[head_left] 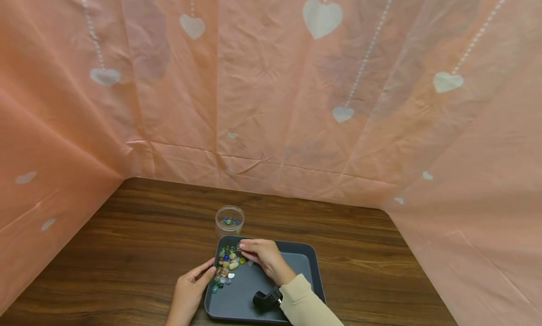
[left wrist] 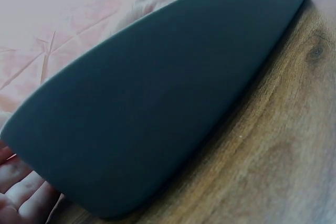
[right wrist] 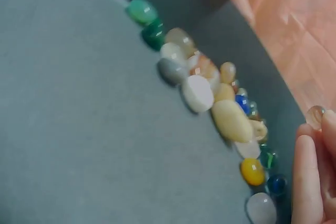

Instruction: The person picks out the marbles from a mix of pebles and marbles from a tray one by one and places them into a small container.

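Note:
Along the left wall of a dark grey tray (head_left: 250,302) lies a cluster of mixed stones and glass marbles, among them a white stone (right wrist: 198,93), a cream pebble (right wrist: 232,121) and a yellow one (right wrist: 253,171). My right hand (head_left: 266,258) is above the tray's far part, pinching a clear glass marble (right wrist: 315,117) between thumb and fingertips. On the tray's left side, my left hand (head_left: 190,288) holds the wall at its rim. Its fingers (left wrist: 23,192) show beside the tray's corner in the left wrist view.
Just beyond the tray stands a clear round tub (head_left: 229,221) with several marbles inside. Everything sits on a brown wooden table (head_left: 169,222). Pink cloth (head_left: 271,105) printed with hearts hangs behind and at both sides.

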Demonstrator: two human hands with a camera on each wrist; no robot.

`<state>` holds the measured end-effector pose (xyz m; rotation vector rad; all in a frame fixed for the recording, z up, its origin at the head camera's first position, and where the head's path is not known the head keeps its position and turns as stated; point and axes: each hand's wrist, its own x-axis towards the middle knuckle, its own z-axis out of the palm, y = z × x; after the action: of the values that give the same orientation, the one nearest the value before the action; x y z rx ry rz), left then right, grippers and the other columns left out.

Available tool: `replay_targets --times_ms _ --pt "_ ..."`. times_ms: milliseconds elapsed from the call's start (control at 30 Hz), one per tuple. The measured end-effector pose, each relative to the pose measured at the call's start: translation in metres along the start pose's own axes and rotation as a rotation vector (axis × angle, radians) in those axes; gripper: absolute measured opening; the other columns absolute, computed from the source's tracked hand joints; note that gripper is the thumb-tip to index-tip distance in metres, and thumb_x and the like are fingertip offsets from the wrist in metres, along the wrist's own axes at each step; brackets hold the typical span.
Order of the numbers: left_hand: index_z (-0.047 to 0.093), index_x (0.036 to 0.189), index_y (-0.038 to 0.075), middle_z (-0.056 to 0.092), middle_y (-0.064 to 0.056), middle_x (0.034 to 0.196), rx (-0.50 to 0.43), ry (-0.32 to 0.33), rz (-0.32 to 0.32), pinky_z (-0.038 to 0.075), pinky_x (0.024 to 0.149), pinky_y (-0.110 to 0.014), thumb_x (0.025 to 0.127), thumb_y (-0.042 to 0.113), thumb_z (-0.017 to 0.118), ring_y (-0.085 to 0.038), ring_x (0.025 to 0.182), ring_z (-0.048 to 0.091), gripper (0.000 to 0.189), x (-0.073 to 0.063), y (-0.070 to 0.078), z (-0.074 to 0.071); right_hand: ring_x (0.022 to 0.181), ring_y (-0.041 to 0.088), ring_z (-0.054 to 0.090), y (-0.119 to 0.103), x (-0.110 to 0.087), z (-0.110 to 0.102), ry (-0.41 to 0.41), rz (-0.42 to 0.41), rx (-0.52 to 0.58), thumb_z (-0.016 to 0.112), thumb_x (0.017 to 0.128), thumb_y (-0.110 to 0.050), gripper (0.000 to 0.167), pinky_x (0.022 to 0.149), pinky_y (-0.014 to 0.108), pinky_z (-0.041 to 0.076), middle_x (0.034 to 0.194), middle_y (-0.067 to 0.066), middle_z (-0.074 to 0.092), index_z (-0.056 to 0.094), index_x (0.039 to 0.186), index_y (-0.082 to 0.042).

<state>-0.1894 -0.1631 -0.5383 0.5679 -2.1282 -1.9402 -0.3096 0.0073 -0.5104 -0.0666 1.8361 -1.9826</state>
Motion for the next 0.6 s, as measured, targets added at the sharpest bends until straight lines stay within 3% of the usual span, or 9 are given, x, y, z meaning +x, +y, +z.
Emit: replay_targets --times_ms 200,433,600 --pt "0.071 0.123 0.006 0.069 -0.015 0.125 -0.011 -0.006 0.011 0.051 0.078 -0.015 0.089 0.032 0.076 0.001 0.098 0.063 0.042 0.000 0.000 -0.001 0.092 0.012 0.071 -0.007 0.001 -0.002 -0.008 0.057 0.169 0.067 0.092 0.001 0.038 0.088 0.027 0.057 0.100 0.007 0.075 0.060 0.127 0.013" --pt "0.071 0.122 0.007 0.070 -0.013 0.123 0.034 -0.001 0.018 0.052 0.079 -0.013 0.090 0.033 0.074 -0.012 0.110 0.063 0.042 0.000 0.001 -0.003 0.089 0.011 0.070 -0.019 0.001 -0.004 -0.047 0.076 0.322 0.060 0.097 0.002 0.042 0.087 0.021 0.056 0.098 0.006 0.071 0.050 0.136 0.014" --pt "0.071 0.123 0.006 0.069 -0.013 0.124 0.006 -0.008 0.007 0.052 0.079 -0.012 0.090 0.032 0.075 0.002 0.101 0.062 0.042 -0.001 0.001 -0.002 0.089 0.011 0.071 -0.027 0.002 -0.006 -0.088 0.045 0.376 0.065 0.094 -0.002 0.036 0.087 0.020 0.056 0.097 0.006 0.072 0.059 0.128 0.010"
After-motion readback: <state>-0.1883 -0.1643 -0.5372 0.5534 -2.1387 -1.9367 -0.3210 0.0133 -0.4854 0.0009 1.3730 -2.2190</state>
